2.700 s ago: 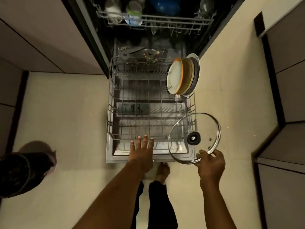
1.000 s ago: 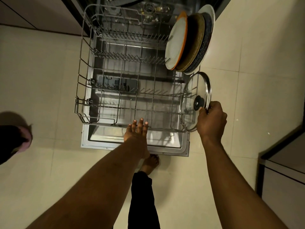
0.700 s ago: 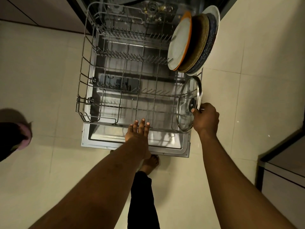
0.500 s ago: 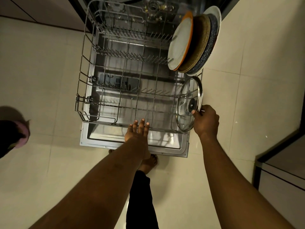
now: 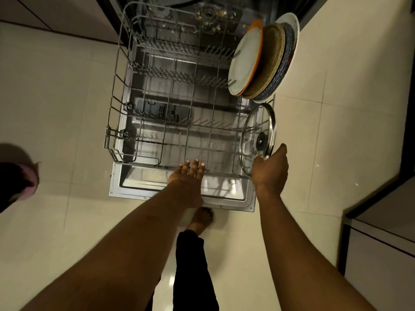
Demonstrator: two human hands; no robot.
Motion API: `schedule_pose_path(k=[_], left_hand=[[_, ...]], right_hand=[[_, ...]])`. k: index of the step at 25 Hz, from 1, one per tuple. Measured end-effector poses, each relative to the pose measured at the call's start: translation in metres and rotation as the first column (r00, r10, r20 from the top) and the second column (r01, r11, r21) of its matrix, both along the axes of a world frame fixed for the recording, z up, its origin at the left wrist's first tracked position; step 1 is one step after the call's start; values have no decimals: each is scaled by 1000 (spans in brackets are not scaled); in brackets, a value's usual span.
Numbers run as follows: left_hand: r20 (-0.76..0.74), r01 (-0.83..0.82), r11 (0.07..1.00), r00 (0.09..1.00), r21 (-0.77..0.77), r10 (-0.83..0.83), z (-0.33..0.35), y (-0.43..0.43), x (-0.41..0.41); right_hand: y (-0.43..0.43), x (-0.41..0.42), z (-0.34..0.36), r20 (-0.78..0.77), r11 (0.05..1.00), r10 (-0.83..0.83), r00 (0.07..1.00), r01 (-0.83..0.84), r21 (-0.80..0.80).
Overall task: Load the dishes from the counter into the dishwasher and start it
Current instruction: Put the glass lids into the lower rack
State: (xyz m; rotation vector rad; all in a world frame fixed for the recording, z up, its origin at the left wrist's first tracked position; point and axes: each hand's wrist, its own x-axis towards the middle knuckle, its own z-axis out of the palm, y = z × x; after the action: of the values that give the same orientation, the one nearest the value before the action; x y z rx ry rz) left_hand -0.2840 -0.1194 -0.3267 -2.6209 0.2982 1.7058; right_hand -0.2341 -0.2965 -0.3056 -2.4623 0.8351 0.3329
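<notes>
The dishwasher's lower wire rack (image 5: 116,90) is pulled out over the open door (image 5: 157,195). Several plates (image 5: 246,61) stand on edge at its right rear: a white one with an orange rim, a brown one and darker ones behind. A glass lid (image 5: 251,122) with a steel rim and black knob stands on edge in the rack's right front corner. My right hand (image 5: 270,171) is at the lid's lower rim, thumb spread away, fingertips touching the rim. My left hand (image 5: 188,176) rests flat on the rack's front rail, fingers straight.
Cream floor tiles surround the dishwasher. A low cabinet (image 5: 381,232) stands at the right, and a dark object with a pink edge (image 5: 20,182) lies on the floor at the far left. My bare foot (image 5: 202,217) is just in front of the door.
My right hand lowered the lid on edge into the rack's right front corner, then loosened and slid down from the knob to the lower rim. My left hand stayed on the front rail.
</notes>
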Motion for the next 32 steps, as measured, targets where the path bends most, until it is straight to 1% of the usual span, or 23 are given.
schedule_pose_path(k=[2, 3, 4, 7, 10, 15, 18, 20, 23, 29, 32], left_hand=[[63, -34, 999, 997, -41, 36, 7, 9, -5], [95, -64, 997, 993, -50, 69, 12, 13, -8], [125, -103, 993, 986, -55, 109, 18, 18, -13], [201, -200, 978, 957, -62, 208, 49, 36, -30], [235, -287, 956, 926, -69, 295, 96, 62, -44], [322, -424, 904, 850, -51, 417, 181, 96, -64], [382, -482, 874, 797, -66, 468, 237, 109, -75], [397, -528, 846, 763, -71, 510, 273, 115, -86], [469, -597, 799, 685, -79, 558, 306, 132, -93], [573, -725, 655, 450, -214, 685, 363, 198, -101], [625, -747, 613, 354, -259, 695, 381, 250, -104]], right_hand=[[14, -17, 4, 54, 985, 143, 988, -137, -105], [21, -24, 7, 48, 966, 222, 974, -213, -149], [28, -30, 12, 15, 943, 292, 956, -285, -171], [51, -51, 36, -125, 877, 441, 889, -456, -150], [79, -66, 74, -166, 833, 520, 838, -540, -116], [125, -81, 152, -137, 740, 659, 740, -670, -58], [143, -87, 206, -74, 670, 733, 676, -737, -95], [153, -93, 237, -60, 602, 788, 612, -787, -134], [175, -90, 270, -30, 499, 859, 511, -848, -179], [266, -80, 326, 79, 251, 968, 239, -920, -300], [327, -78, 347, 134, 185, 980, 146, -914, -360]])
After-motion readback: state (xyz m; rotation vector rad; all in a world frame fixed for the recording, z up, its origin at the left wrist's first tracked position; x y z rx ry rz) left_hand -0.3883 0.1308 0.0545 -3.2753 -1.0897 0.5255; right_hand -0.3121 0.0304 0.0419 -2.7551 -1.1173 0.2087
